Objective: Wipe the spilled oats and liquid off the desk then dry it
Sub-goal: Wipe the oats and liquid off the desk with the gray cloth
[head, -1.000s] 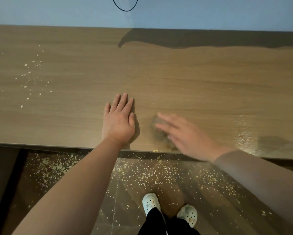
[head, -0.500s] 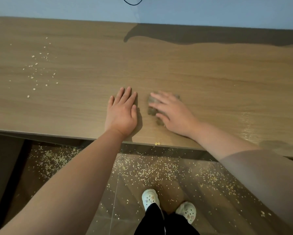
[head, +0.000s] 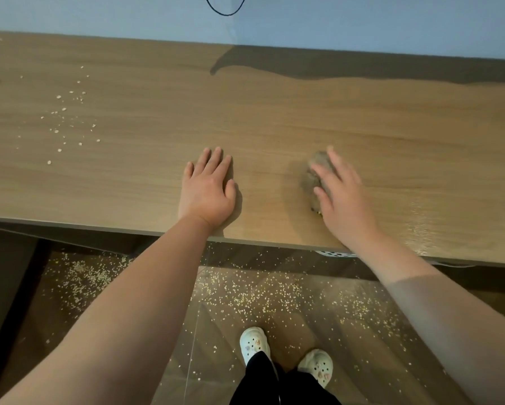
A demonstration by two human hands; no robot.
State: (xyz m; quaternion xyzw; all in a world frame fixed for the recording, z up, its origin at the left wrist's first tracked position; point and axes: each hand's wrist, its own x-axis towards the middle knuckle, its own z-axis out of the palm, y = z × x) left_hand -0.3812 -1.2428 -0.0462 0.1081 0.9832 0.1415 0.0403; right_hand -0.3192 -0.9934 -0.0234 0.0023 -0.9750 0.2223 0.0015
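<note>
Wood-grain desk point(head: 304, 118), matte tan laminate with a straight near edge, set against a pale blue wall point(head: 362, 21); one dark cable loop point(head: 225, 11) hangs at the top of the frame. Two bare hands are on the surface. Left hand point(head: 207, 191) lies flat, palm down, fingers straight and pressed close together, thumb slightly out, holding nothing. Right hand point(head: 345, 200) is well apart from it to the right, fingers straight and a little spread, pressing down on a cloth point(head: 315, 176): a grey-brown, fuzzy, wadded lump, partly hidden under the fingers and somewhat blurred, with a pale crumb or two at its near end. Loose oats point(head: 70, 112), small pale flakes, are scattered thinly over the far left of the desk, well apart from both hands. A wet sheen point(head: 426, 226) glints on the desk near its front edge, just right of the right wrist. Below the edge, the floor point(head: 421, 375) is dark and glossy, thickly sprinkled with more fallen oats point(head: 260, 296), too many to count. Two white perforated clogs point(head: 252, 343) show under black trouser legs point(head: 263, 384). One small white perforated piece point(head: 336, 254) peeks out beneath the desk edge; what it is cannot be told.
</note>
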